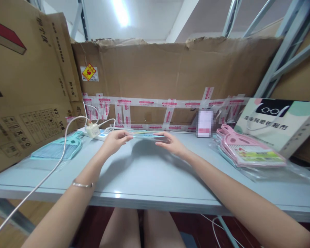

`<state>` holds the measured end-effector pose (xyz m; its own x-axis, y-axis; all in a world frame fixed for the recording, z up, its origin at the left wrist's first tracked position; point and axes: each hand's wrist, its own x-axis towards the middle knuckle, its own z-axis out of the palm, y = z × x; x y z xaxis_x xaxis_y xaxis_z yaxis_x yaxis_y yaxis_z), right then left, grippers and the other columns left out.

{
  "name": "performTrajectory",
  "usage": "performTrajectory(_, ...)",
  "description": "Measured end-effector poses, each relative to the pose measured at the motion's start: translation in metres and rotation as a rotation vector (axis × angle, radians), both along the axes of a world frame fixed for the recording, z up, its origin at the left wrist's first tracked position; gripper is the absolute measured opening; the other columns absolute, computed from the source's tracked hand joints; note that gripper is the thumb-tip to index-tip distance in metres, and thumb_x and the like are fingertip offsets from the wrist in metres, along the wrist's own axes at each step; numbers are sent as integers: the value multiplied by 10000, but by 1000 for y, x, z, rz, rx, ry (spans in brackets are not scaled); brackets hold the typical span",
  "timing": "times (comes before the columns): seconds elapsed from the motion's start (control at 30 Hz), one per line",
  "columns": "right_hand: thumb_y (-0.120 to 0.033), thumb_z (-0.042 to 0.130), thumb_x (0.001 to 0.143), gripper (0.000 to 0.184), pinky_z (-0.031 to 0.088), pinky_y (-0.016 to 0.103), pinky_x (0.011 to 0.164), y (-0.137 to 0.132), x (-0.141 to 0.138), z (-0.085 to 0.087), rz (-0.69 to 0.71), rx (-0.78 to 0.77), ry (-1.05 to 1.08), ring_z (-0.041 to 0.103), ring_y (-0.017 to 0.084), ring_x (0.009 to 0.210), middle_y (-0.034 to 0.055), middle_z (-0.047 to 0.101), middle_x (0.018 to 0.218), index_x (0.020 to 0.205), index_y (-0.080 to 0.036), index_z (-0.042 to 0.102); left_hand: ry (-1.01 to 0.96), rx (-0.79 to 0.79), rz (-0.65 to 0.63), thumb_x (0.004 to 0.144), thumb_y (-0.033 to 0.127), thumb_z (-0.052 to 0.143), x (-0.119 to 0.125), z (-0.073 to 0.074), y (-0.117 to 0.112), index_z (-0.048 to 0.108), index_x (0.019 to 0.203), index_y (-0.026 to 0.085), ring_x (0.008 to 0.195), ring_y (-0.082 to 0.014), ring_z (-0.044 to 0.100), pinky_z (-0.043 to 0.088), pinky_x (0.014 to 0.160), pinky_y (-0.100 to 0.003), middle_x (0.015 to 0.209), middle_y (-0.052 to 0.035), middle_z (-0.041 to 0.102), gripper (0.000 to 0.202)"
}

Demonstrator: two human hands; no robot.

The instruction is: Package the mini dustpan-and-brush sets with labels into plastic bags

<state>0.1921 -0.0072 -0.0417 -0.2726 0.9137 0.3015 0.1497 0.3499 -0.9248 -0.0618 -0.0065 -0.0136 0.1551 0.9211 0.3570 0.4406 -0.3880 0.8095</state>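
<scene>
Held between my two hands is a thin, flat light-blue item in clear plastic (pixel 144 133), seen almost edge-on above the table, so its kind cannot be made out. My left hand (pixel 116 140) pinches its left end with bent fingers. At the right end, my right hand (pixel 172 143) grips it between thumb and fingers. A shadow of the item and hands falls on the table (pixel 150 179). Left of my left hand lies a turquoise dustpan with a brush (pixel 58 148). Pink dustpan-and-brush sets in clear bags (pixel 250 148) are stacked on the right, with a turquoise one beneath.
A phone (pixel 204 124) stands upright against a taped cardboard sheet (pixel 150 72) at the back. A white charger (pixel 93 130) sits on a power strip, its cable crossing the left side. A large carton (pixel 28 82) borders the left, a white-green box (pixel 276 127) the right.
</scene>
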Motion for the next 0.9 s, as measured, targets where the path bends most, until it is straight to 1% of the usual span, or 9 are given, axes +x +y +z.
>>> performTrajectory(0.07,-243,668,740,278,479,346,896,-18,0,4,-59,41,-42,618,175,945,33,668,1074,1018,-235,665,4,6,27,690,406,660,-2,-1,-22,691,727,168,743,-172,614,522,702,-284,780,-39,688,243)
performTrajectory(0.17,-339,588,819,260,415,397,985,-52,4,4,-40,89,-132,591,205,1055,29,665,1126,1050,-270,684,-104,-84,45,663,438,688,-3,-9,-55,720,773,177,807,-198,632,544,735,-301,835,-40,712,285)
performTrajectory(0.33,-467,485,870,333,356,457,1046,-103,8,-10,-46,73,-202,546,229,1158,21,636,1208,1104,-321,671,-314,-172,26,652,514,699,3,-31,-96,740,891,200,1129,-284,559,554,835,-343,1087,-72,685,397)
performTrajectory(0.43,-492,466,872,329,409,458,1005,-126,5,-22,-119,148,-200,578,232,1104,24,676,1129,1052,-341,696,-365,-115,54,702,524,662,9,-46,-116,744,893,208,1258,-321,450,555,853,-364,1232,-77,615,378)
performTrajectory(0.57,-491,459,876,317,472,420,950,-151,3,-35,-168,168,-184,608,216,1060,13,686,1108,1078,-380,676,-292,77,204,796,464,579,15,-65,-142,751,886,260,1231,-294,489,480,982,-417,1215,-31,628,282)
performTrajectory(0.73,-489,457,877,422,406,450,1028,-168,4,-41,-225,64,-160,491,241,1236,17,553,1318,1269,-358,543,-222,134,291,816,381,564,21,-73,-161,751,830,301,1126,-264,576,456,1000,-403,1097,-9,686,204)
performTrajectory(0.8,-478,488,864,542,419,436,1018,-170,3,-42,-290,47,-104,447,248,1274,24,479,1391,1384,-355,392,-200,146,298,814,359,570,22,-73,-165,750,811,305,1067,-249,607,485,959,-383,1061,-11,696,189)
performTrajectory(0.87,-457,529,846,697,469,410,963,-171,3,-42,-320,24,-25,501,249,1218,55,458,1401,1456,-347,210,-189,156,307,810,346,577,23,-73,-168,750,815,308,1016,-232,623,513,906,-362,1033,-15,697,177)
performTrajectory(0.9,-450,543,839,729,503,397,909,-171,3,-41,-311,-3,9,560,243,1136,74,486,1368,1461,-339,179,-188,159,308,806,342,582,23,-73,-168,749,818,311,994,-225,627,525,876,-350,1018,-18,697,171)
